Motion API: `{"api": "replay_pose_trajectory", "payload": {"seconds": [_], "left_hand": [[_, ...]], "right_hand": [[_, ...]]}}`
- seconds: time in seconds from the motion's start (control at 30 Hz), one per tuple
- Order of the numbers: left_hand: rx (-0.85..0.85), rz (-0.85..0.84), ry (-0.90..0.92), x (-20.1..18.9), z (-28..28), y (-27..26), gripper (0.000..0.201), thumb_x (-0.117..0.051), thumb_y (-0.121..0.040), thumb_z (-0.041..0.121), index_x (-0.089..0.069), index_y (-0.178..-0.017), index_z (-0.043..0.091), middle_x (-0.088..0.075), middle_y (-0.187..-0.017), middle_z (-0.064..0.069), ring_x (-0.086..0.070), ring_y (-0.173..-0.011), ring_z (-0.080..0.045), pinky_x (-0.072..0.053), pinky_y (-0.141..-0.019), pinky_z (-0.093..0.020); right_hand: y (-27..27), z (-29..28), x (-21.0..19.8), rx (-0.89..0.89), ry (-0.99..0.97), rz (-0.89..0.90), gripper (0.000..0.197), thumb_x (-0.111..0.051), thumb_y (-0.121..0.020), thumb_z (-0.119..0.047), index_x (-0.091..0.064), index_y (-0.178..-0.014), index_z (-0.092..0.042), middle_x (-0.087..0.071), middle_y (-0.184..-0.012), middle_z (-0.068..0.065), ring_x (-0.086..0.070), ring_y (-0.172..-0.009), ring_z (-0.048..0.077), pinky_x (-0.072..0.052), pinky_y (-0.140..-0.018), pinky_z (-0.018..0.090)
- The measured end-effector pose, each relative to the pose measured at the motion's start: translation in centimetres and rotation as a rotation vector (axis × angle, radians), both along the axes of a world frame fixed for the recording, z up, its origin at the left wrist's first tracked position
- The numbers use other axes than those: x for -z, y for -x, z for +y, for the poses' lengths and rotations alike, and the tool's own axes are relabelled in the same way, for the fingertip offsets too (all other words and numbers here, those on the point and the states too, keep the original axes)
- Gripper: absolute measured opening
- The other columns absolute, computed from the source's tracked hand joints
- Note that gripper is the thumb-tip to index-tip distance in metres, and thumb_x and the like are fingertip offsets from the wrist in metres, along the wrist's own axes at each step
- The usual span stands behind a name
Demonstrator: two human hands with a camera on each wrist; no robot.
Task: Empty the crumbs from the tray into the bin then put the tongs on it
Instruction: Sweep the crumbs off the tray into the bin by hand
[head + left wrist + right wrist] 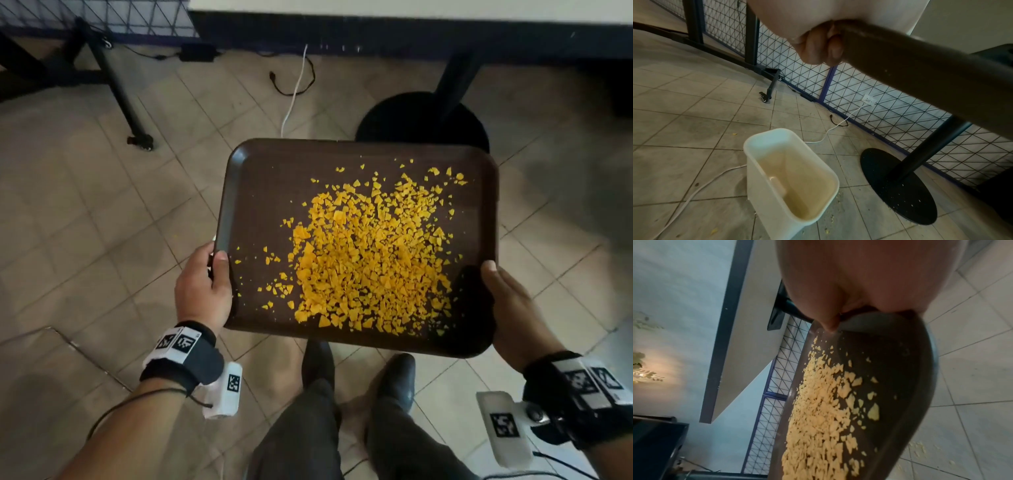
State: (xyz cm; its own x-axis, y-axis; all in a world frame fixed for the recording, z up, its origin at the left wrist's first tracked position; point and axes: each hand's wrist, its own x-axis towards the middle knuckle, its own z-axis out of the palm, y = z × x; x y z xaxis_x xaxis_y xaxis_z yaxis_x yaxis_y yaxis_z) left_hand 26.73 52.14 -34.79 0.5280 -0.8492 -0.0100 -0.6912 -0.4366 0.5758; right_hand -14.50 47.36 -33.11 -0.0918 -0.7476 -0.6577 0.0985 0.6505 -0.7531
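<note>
Carrying stage: left hand (202,291) and right hand (513,308) grip opposite edges of the tray (267,192), crumbs (370,260) aboard; the bin (777,186) stands below-left. Next, presumably, tipping over it. Tongs unseen.

table base (898,186) | white cable (294,92) | mesh fence (890,105) | black shoes (397,380)

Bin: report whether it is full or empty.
Empty: the left wrist view shows the white bin's bare inside; the crumbs remain on the tray.
</note>
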Motion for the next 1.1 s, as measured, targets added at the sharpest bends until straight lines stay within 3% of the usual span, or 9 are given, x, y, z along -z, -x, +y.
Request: {"api": "replay_pose_trajectory", "payload": {"seconds": [0.2, 0.3, 0.43, 0.53, 0.7, 0.8, 0.9, 1.0, 1.1], "left_hand": [[0.064, -0.028, 0.032, 6.2, -1.3, -1.5, 0.032, -0.046, -0.102, 0.032, -0.059, -0.123, 0.012, -0.068, -0.108, -0.01, -0.061, -0.094, -0.029, -0.045, -0.084, -0.035], [0.069, -0.012, 0.0, 7.8, -1.7, -1.4, 0.033, -0.047, -0.101, 0.034, -0.058, -0.124, 0.013, -0.068, -0.106, -0.011, -0.059, -0.089, -0.027, -0.045, -0.084, -0.037], [0.099, 0.012, -0.108, 8.6, -2.4, -0.8, 0.04, -0.045, -0.099, 0.042, -0.054, -0.129, 0.017, -0.062, -0.121, -0.011, -0.058, -0.109, -0.034, -0.044, -0.093, -0.043], [0.19, -0.087, -0.156, 7.7, -2.2, 1.2, 0.053, -0.044, -0.099, 0.045, -0.037, -0.145, 0.021, -0.041, -0.143, -0.011, -0.041, -0.129, -0.034, -0.038, -0.103, -0.051], [0.59, -0.22, 0.061, 5.4, -1.0, 9.8, 0.053, -0.036, -0.101, 0.047, -0.035, -0.149, 0.025, -0.031, -0.158, -0.001, -0.027, -0.144, -0.027, -0.028, -0.114, -0.052], [0.926, -0.285, 0.047, 5.9, -0.3, 16.2, 0.052, -0.028, -0.103, 0.048, -0.031, -0.15, 0.026, -0.023, -0.162, 0.003, -0.011, -0.151, -0.022, -0.018, -0.119, -0.05], [1.178, -0.417, -0.026, 7.8, 0.2, 20.2, 0.057, -0.03, -0.103, 0.049, -0.027, -0.153, 0.021, -0.017, -0.164, 0.001, -0.006, -0.152, -0.023, -0.013, -0.12, -0.05], [1.221, -0.465, -0.136, 10.3, -0.3, 19.4, 0.06, -0.017, -0.103, 0.055, -0.015, -0.155, 0.025, -0.001, -0.165, 0.002, 0.008, -0.151, -0.023, -0.006, -0.121, -0.052], [1.15, -0.436, -0.26, 12.1, -0.5, 15.3, 0.061, -0.002, -0.1, 0.058, 0.003, -0.154, 0.032, 0.015, -0.163, 0.005, 0.021, -0.148, -0.018, 0.004, -0.121, -0.049]], "right_hand": [[-0.8, -1.2, 5.6, -0.029, 0.115, 0.009, 0.037, -0.039, -0.103, -0.041, -0.061, -0.123, -0.019, -0.073, -0.115, 0.008, -0.071, -0.102, 0.027, -0.058, -0.083, 0.044], [-1.2, -1.8, 8.3, 0.048, 0.13, 0.065, 0.038, -0.041, -0.102, -0.043, -0.059, -0.126, -0.02, -0.076, -0.107, 0.007, -0.073, -0.096, 0.028, -0.057, -0.084, 0.046], [-1.8, -1.6, 10.1, 0.101, 0.173, 0.13, 0.038, -0.042, -0.099, -0.045, -0.062, -0.121, -0.021, -0.077, -0.101, 0.007, -0.074, -0.091, 0.029, -0.059, -0.084, 0.05], [-2.3, -1.1, 9.8, 0.161, 0.182, 0.16, 0.034, -0.043, -0.099, -0.045, -0.065, -0.11, -0.022, -0.077, -0.098, 0.007, -0.073, -0.09, 0.03, -0.059, -0.083, 0.05], [-3.0, -1.6, 12.4, 0.2, 0.197, 0.27, 0.052, -0.042, -0.077, -0.073, -0.066, -0.1, -0.034, -0.075, -0.099, 0.003, -0.07, -0.093, 0.032, -0.055, -0.088, 0.056], [-5.1, -2.1, 11.1, 0.18, 0.254, 0.284, 0.047, -0.04, -0.08, -0.068, -0.067, -0.089, -0.031, -0.075, -0.094, 0.005, -0.071, -0.09, 0.031, -0.056, -0.086, 0.055], [-6.3, -2.7, 10.3, 0.185, 0.283, 0.301, 0.044, -0.038, -0.082, -0.062, -0.067, -0.085, -0.029, -0.075, -0.094, 0.006, -0.071, -0.089, 0.029, -0.055, -0.087, 0.054], [-6.3, -3.3, 10.8, 0.192, 0.253, 0.311, 0.045, -0.038, -0.082, -0.062, -0.065, -0.085, -0.026, -0.074, -0.092, 0.007, -0.07, -0.088, 0.031, -0.055, -0.086, 0.055], [-5.9, -3.6, 11.3, 0.217, 0.221, 0.268, 0.042, -0.04, -0.086, -0.06, -0.066, -0.092, -0.027, -0.074, -0.095, 0.008, -0.071, -0.088, 0.031, -0.057, -0.085, 0.056]]}}
